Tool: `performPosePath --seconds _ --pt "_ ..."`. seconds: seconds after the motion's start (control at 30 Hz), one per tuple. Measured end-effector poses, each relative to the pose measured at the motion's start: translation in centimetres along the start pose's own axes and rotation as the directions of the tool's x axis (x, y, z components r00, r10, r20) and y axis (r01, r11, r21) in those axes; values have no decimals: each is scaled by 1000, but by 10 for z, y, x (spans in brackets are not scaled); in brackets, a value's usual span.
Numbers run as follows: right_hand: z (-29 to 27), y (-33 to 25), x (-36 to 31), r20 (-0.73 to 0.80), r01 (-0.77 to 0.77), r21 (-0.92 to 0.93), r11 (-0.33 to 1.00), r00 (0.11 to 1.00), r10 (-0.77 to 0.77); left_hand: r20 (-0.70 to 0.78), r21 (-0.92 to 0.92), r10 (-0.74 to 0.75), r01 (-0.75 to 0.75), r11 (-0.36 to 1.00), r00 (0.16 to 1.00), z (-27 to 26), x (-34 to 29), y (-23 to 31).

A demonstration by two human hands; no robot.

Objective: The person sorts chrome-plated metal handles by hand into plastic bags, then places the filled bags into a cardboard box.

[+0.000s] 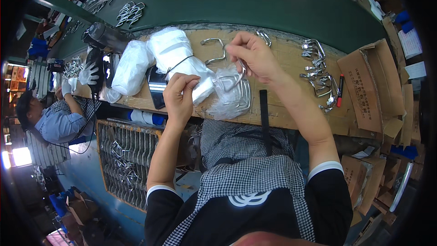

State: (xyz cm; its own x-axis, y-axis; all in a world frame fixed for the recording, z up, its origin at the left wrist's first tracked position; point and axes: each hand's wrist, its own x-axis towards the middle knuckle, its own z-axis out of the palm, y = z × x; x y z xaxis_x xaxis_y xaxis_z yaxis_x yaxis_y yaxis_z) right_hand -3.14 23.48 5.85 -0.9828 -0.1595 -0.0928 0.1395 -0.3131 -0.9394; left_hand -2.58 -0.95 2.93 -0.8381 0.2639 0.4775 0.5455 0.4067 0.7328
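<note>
My right hand (255, 57) is closed in a pinch above the cardboard-covered bench, with a bent chrome handle (242, 69) hanging from its fingers. Below it lies a clear plastic bag (223, 108) with several more bent chrome pieces in or on it. My left hand (180, 94) has its thumb and fingers pressed together beside a stack of white plastic bags (173, 48); whether a bag edge is between them is hidden. Another bent chrome handle (223, 51) lies on the cardboard just left of my right hand.
Several chrome pieces (316, 59) and a red-and-black marker (340, 92) lie at the right, beside an open cardboard box (366, 86). A phone (157, 89) and a white plastic roll (132, 68) are at the left. Beyond runs a green conveyor belt (255, 2). A co-worker (61, 120) sits far left.
</note>
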Motion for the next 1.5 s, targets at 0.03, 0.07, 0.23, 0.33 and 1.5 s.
performPosePath --seconds 0.03,0.07,0.23,0.33,1.5 --pt "0 0 -2 81 -78 91 993 994 71 7 -13 19 -19 1000 1000 1 2 5" --pt "3 0 -5 73 -74 94 993 995 67 14 -15 24 -24 1000 1000 3 3 13" --pt "30 5 -26 -120 -7 271 963 992 41 110 42 133 -138 990 985 0 8 40" --pt "49 10 -44 -251 224 176 959 952 -176 88 -15 105 -104 994 991 5 5 48" --pt "-5 -7 7 78 -100 175 979 993 88 -70 -5 -77 77 997 995 3 -4 1"
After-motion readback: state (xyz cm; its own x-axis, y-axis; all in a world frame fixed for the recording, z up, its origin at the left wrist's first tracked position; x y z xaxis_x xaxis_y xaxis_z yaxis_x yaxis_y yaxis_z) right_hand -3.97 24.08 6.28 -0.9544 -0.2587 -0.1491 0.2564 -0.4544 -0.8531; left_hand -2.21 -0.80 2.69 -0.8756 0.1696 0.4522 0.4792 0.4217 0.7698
